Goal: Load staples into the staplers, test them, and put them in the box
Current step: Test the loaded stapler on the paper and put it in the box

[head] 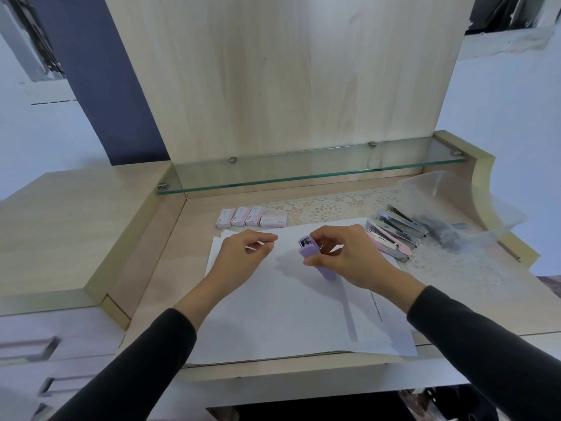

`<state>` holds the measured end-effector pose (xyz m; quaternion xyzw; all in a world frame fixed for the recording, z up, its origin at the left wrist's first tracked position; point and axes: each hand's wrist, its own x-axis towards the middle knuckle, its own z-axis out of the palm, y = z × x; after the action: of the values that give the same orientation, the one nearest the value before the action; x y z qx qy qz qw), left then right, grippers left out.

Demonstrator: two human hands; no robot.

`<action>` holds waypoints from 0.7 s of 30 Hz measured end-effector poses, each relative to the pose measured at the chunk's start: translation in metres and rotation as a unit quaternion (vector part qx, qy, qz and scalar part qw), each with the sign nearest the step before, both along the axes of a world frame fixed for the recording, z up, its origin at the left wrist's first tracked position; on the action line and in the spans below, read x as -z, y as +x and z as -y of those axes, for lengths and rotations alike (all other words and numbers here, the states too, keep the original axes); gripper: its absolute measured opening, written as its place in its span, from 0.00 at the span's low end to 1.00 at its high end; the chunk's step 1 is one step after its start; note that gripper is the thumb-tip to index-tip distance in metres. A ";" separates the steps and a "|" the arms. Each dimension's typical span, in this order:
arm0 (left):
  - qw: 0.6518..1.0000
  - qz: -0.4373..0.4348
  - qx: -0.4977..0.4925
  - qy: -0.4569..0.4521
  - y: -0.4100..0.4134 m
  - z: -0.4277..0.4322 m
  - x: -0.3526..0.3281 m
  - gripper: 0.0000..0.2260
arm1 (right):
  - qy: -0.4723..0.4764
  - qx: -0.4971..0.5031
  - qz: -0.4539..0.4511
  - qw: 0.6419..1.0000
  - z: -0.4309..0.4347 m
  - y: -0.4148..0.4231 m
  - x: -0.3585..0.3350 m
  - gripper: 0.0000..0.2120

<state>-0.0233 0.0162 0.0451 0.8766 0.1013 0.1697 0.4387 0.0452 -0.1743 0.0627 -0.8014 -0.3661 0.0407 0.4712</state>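
Lilac stapler, small, front end up, gripped by right hand

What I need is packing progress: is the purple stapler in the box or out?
Out. The right hand grips the purple stapler over the white paper, apart from the clear box.

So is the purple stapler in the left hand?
No, the right hand grips the purple stapler over the white paper; the left hand is apart from it.
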 end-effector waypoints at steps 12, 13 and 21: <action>0.992 -0.058 0.073 0.086 0.035 0.025 -0.015 0.08 | 0.017 0.098 -0.091 0.991 0.037 0.021 -0.012 0.12; 0.990 -0.063 0.082 0.095 0.039 0.030 -0.017 0.08 | 0.015 0.111 -0.102 0.988 0.042 0.025 -0.011 0.13; 0.953 -0.141 0.133 0.232 0.078 0.066 -0.008 0.20 | -0.027 0.130 -0.188 0.973 0.069 0.037 0.003 0.16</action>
<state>0.0550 -0.0498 0.0535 0.9748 0.0026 0.0032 0.2228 0.0825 -0.2429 0.0592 -0.8327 -0.1624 0.1387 0.5108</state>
